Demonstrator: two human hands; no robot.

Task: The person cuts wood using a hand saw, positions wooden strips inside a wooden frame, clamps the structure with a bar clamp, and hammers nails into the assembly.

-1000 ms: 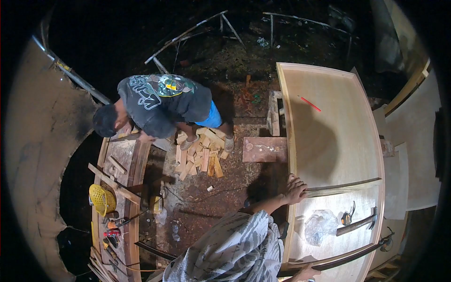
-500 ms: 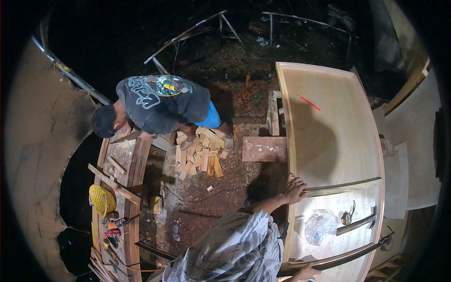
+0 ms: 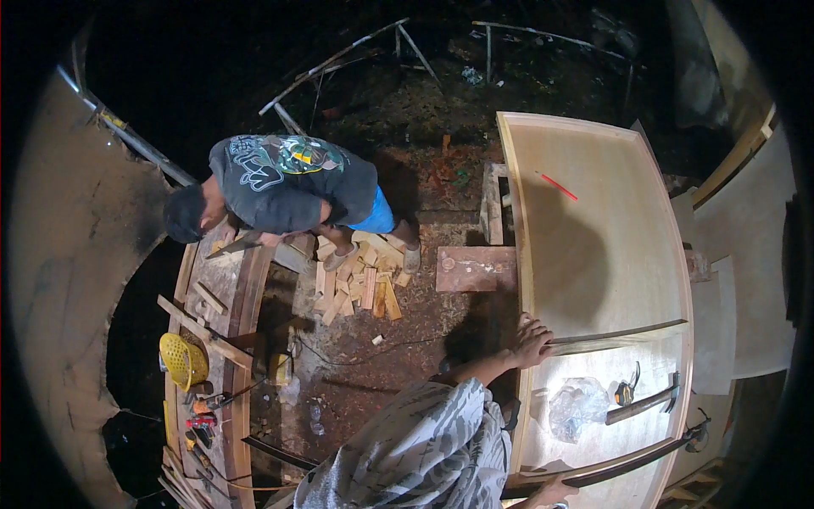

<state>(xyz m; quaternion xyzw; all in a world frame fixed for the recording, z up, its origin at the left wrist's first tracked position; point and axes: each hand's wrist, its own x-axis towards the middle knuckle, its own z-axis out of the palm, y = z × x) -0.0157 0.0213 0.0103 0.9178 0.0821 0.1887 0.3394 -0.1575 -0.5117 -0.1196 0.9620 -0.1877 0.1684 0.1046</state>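
Note:
My left hand [image 3: 532, 341] is closed around the near end of a wooden strip [image 3: 615, 338], at the left rail of a large framed plywood panel [image 3: 627, 195]. The strip crosses the panel from side to side. My right hand [image 3: 553, 492], at the bottom edge of the view, is closed at the end of a second, dark-edged strip [image 3: 619, 462]; its fingers are partly hidden. Between the strips, on the plywood, are a clear plastic bag [image 3: 578, 409], a tape measure [image 3: 626, 392] and a hammer [image 3: 640, 409]. A red pencil [image 3: 559, 187] lies farther up the panel.
Across the work area a person [image 3: 292, 182] bends over a bench [image 3: 242, 297], holding a handsaw [image 3: 233, 246]. Wood offcuts [image 3: 365, 280] are heaped by their feet. A yellow basket [image 3: 183, 360] and several tools sit on that bench. A cable [image 3: 356, 363] runs over the floor.
The person at the far bench has shifted slightly, and their saw and arm have moved. My hands and the strips stay in place.

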